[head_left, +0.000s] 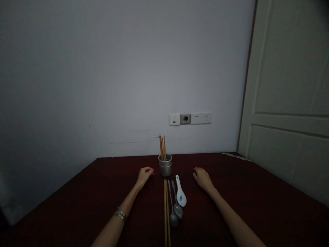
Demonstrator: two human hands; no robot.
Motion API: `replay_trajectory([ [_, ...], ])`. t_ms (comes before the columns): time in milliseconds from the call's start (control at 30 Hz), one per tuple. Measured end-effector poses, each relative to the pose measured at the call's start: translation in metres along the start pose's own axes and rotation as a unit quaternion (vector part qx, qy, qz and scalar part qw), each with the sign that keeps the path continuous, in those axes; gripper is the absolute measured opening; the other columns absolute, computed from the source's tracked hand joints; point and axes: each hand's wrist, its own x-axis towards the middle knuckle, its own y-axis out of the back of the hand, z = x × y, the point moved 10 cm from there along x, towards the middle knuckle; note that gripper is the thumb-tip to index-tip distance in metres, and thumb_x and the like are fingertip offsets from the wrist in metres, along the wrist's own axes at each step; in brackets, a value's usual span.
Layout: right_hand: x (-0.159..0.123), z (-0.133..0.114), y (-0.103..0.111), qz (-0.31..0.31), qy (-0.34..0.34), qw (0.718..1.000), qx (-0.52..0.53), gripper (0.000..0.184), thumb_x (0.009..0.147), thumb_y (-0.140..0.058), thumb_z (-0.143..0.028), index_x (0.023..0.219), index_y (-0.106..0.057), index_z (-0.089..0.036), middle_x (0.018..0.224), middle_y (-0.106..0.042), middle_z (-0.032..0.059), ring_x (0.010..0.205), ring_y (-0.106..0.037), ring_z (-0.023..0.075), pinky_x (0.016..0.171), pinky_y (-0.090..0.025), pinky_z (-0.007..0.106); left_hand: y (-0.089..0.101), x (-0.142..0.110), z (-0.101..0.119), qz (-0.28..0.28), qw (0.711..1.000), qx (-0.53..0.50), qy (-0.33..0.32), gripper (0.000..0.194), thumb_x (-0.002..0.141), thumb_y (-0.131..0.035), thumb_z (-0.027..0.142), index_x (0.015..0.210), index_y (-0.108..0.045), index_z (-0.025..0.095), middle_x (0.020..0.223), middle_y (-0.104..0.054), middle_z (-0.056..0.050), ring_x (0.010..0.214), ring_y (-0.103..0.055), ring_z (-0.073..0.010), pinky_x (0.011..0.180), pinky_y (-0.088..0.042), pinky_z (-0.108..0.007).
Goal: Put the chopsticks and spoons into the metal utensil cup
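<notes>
My left hand (144, 174) rests on the dark red table (77, 199), just left of a small metal cup (165, 165), its fingers curled loosely and holding nothing. My right hand (203, 179) lies on the table to the cup's right, fingers curled under, with nothing in it. Chopsticks (162, 146) stand upright in the cup. More chopsticks (166, 212) lie flat in front of it. Beside them lie two metal spoons (175, 209) and a white ceramic spoon (180, 196) with a blue mark.
A pale wall stands behind the table, with a row of sockets (190, 118) above the cup. A white door (288, 103) is at the right. A thin pale strip (235, 156) lies at the table's far right corner. A bracelet (120, 214) is on my left wrist.
</notes>
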Motion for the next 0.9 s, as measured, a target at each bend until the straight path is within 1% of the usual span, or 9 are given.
replay_trajectory([
  [100, 0.001, 0.000, 0.000, -0.003, 0.002, 1.000, 0.001, 0.034, 0.079, -0.039, -0.020, 0.102, -0.062, -0.011, 0.112, -0.059, 0.0145, 0.109, -0.050, 0.0221, 0.095, -0.034, 0.032, -0.003, -0.004, 0.007, -0.023, 0.999, 0.030, 0.005, 0.022, 0.061, -0.053, 0.031, 0.062, -0.064, 0.012, 0.056, -0.061, -0.003, 0.056, -0.055, -0.0136, 0.055, -0.040, -0.022],
  [167, 0.001, 0.001, -0.001, -0.006, -0.001, 1.000, 0.002, 0.034, 0.079, -0.039, -0.020, 0.103, -0.062, -0.011, 0.112, -0.058, 0.0140, 0.109, -0.050, 0.0215, 0.095, -0.034, 0.031, -0.007, -0.009, 0.017, -0.050, 0.996, 0.073, -0.008, 0.018, 0.061, -0.053, 0.027, 0.061, -0.065, 0.013, 0.059, -0.063, -0.003, 0.060, -0.057, -0.0144, 0.058, -0.041, -0.022],
  [267, 0.001, 0.002, -0.001, -0.007, -0.007, 1.000, 0.006, 0.033, 0.079, -0.040, -0.020, 0.103, -0.062, -0.012, 0.113, -0.058, 0.0127, 0.110, -0.049, 0.0218, 0.095, -0.034, 0.031, -0.016, -0.022, 0.037, -0.094, 0.980, 0.171, -0.041, 0.015, 0.059, -0.054, 0.021, 0.062, -0.067, 0.013, 0.062, -0.065, -0.004, 0.063, -0.057, -0.0150, 0.059, -0.040, -0.022],
  [333, 0.000, 0.002, -0.002, -0.007, -0.006, 1.000, 0.002, 0.034, 0.079, -0.040, -0.020, 0.104, -0.061, -0.011, 0.113, -0.058, 0.0132, 0.109, -0.050, 0.0220, 0.095, -0.034, 0.031, -0.026, -0.033, 0.048, -0.126, 0.964, 0.227, -0.047, 0.016, 0.058, -0.056, 0.022, 0.063, -0.067, 0.013, 0.062, -0.065, -0.004, 0.060, -0.056, -0.0147, 0.056, -0.039, -0.021],
  [467, -0.001, -0.001, -0.002, -0.004, 0.008, 1.000, -0.004, 0.036, 0.080, -0.038, -0.019, 0.105, -0.060, -0.008, 0.114, -0.057, 0.0157, 0.109, -0.050, 0.0228, 0.096, -0.033, 0.032, -0.046, -0.057, 0.057, -0.184, 0.942, 0.282, -0.015, 0.021, 0.057, -0.061, 0.032, 0.062, -0.067, 0.013, 0.060, -0.063, -0.003, 0.055, -0.054, -0.0138, 0.049, -0.036, -0.021],
  [533, -0.001, -0.001, -0.002, -0.003, 0.006, 1.000, 0.002, 0.036, 0.079, -0.038, -0.019, 0.106, -0.060, -0.008, 0.114, -0.056, 0.0163, 0.110, -0.049, 0.0233, 0.096, -0.032, 0.033, -0.054, -0.068, 0.059, -0.201, 0.932, 0.301, 0.005, 0.019, 0.056, -0.061, 0.032, 0.060, -0.066, 0.014, 0.056, -0.061, -0.002, 0.053, -0.053, -0.0135, 0.047, -0.035, -0.020],
  [667, -0.001, -0.002, -0.002, -0.005, 0.013, 1.000, -0.006, 0.036, 0.079, -0.038, -0.017, 0.106, -0.060, -0.007, 0.114, -0.057, 0.0164, 0.109, -0.050, 0.0230, 0.096, -0.032, 0.033, -0.062, -0.079, 0.060, -0.203, 0.912, 0.355, 0.035, 0.012, 0.055, -0.061, 0.028, 0.056, -0.062, 0.016, 0.053, -0.059, -0.003, 0.052, -0.056, -0.0162, 0.048, -0.038, -0.022],
  [767, -0.001, -0.003, -0.001, -0.004, 0.015, 1.000, -0.012, 0.035, 0.078, -0.039, -0.017, 0.105, -0.060, -0.008, 0.114, -0.057, 0.0150, 0.109, -0.050, 0.0225, 0.096, -0.032, 0.032, -0.062, -0.080, 0.063, -0.178, 0.901, 0.395, 0.036, 0.014, 0.055, -0.060, 0.030, 0.060, -0.062, 0.017, 0.061, -0.063, -0.005, 0.060, -0.060, -0.0209, 0.052, -0.041, -0.025],
  [900, -0.001, -0.003, 0.000, 0.000, 0.014, 1.000, -0.014, 0.035, 0.079, -0.039, -0.018, 0.104, -0.061, -0.009, 0.113, -0.058, 0.0147, 0.108, -0.051, 0.0230, 0.095, -0.034, 0.032, -0.065, -0.078, 0.060, -0.173, 0.894, 0.412, 0.036, 0.017, 0.057, -0.058, 0.033, 0.061, -0.063, 0.018, 0.066, -0.064, -0.009, 0.067, -0.061, -0.0258, 0.055, -0.043, -0.030],
])
